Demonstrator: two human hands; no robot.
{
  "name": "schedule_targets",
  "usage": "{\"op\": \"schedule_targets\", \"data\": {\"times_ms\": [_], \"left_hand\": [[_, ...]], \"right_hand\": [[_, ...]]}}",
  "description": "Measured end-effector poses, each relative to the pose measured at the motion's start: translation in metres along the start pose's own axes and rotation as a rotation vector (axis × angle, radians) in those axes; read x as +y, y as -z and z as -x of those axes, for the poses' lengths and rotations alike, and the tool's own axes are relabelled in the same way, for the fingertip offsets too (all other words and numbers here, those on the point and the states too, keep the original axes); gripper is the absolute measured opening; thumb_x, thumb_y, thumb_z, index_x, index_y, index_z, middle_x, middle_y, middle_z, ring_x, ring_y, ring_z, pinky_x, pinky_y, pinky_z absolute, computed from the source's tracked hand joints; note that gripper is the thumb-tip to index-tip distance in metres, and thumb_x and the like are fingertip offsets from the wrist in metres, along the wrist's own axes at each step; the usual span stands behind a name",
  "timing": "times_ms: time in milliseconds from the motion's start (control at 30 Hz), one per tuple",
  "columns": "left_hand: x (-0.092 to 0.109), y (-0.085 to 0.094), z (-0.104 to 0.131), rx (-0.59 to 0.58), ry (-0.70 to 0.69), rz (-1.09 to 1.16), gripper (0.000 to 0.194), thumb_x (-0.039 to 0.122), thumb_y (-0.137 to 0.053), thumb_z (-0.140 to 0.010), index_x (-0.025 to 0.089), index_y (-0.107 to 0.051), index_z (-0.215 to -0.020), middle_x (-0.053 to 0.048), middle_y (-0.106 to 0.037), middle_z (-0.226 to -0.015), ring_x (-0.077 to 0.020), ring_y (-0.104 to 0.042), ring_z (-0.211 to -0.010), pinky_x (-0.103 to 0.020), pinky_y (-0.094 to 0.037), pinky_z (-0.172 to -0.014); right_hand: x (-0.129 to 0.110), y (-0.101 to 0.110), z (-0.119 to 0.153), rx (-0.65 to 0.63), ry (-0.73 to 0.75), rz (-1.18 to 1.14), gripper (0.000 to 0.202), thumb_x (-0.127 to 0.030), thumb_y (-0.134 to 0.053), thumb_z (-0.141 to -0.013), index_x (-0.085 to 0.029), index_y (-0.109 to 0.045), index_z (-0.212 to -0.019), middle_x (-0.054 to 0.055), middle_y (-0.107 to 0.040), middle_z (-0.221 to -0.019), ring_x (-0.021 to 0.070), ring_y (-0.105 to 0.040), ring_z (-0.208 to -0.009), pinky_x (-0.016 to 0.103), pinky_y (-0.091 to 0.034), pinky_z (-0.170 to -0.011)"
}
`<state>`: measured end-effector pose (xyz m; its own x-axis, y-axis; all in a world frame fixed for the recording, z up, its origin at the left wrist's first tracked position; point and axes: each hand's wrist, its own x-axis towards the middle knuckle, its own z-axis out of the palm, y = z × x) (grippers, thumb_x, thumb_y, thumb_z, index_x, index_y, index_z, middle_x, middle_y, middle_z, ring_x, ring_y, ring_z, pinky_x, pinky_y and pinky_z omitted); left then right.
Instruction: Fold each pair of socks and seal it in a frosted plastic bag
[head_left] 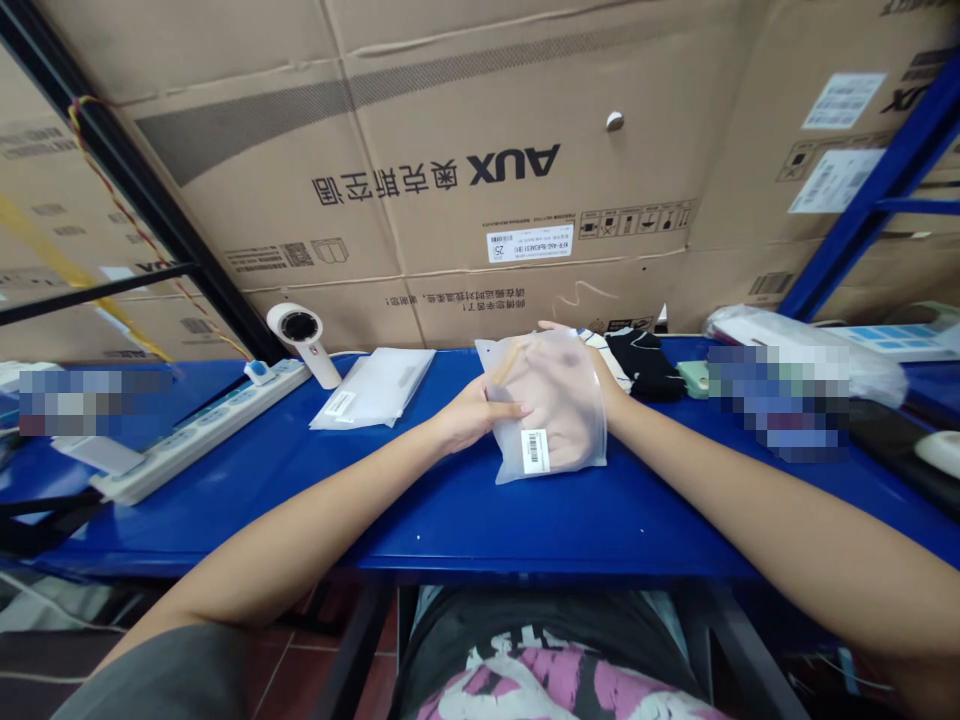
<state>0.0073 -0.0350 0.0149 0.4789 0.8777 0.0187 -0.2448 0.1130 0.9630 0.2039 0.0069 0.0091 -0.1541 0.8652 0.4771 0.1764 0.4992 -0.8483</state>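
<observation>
One large cardboard box (420, 90) stands behind a blue table (420, 510). A power strip (217, 425) lies on the table's left side. Over the middle, in front of the person, is a frosted bag (559, 400). The left hand (466, 412) pinches its left edge, thumb in front. The right hand (602, 372) is mostly behind it; I cannot tell how far those fingers are closed. A barcode label (535, 451) marks the bag's lower front.
</observation>
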Motion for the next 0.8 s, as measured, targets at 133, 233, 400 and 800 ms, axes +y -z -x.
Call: {"op": "schedule_targets", "data": {"times_ms": [133,233,400,800], "left_hand": [[0.001,0.001,-0.001,0.007,0.012,-0.007,0.067,0.013,-0.088,-0.061,0.021,-0.065,-0.123,-0.010,-0.073,-0.112,-0.0275,-0.069,-0.104,-0.039,-0.052,-0.093],[0.001,0.003,-0.002,0.028,0.040,-0.002,0.059,0.012,-0.087,-0.060,0.019,-0.068,-0.115,-0.009,-0.074,-0.105,-0.0254,-0.071,-0.096,-0.038,-0.053,-0.089],[0.001,0.009,-0.007,0.171,0.095,0.059,0.025,0.025,-0.079,-0.072,0.015,-0.073,-0.095,-0.008,-0.075,-0.094,-0.0222,-0.070,-0.085,-0.034,-0.055,-0.081],[-0.004,0.005,-0.008,0.195,0.030,-0.036,0.048,0.046,-0.077,-0.077,0.015,-0.069,-0.113,-0.014,-0.073,-0.106,-0.0261,-0.070,-0.093,-0.037,-0.057,-0.079]], "right_hand": [[-0.006,0.002,-0.003,0.098,0.056,0.133,0.052,-0.045,-0.076,-0.075,-0.022,-0.064,-0.121,0.013,-0.065,-0.128,0.0270,-0.067,-0.104,0.044,-0.052,-0.097],[-0.010,0.008,-0.007,0.006,0.005,0.125,0.044,-0.047,-0.077,-0.074,-0.020,-0.070,-0.109,0.013,-0.070,-0.118,0.0279,-0.068,-0.100,0.046,-0.053,-0.095],[-0.008,0.022,-0.011,-0.314,-0.026,0.029,0.035,-0.051,-0.076,-0.070,-0.019,-0.076,-0.084,0.007,-0.077,-0.091,0.0298,-0.069,-0.094,0.048,-0.053,-0.092],[-0.002,0.005,-0.006,0.053,-0.003,-0.026,0.029,-0.049,-0.072,-0.067,-0.020,-0.070,-0.063,0.002,-0.068,-0.066,0.0272,-0.066,-0.075,0.044,-0.056,-0.077]]}}
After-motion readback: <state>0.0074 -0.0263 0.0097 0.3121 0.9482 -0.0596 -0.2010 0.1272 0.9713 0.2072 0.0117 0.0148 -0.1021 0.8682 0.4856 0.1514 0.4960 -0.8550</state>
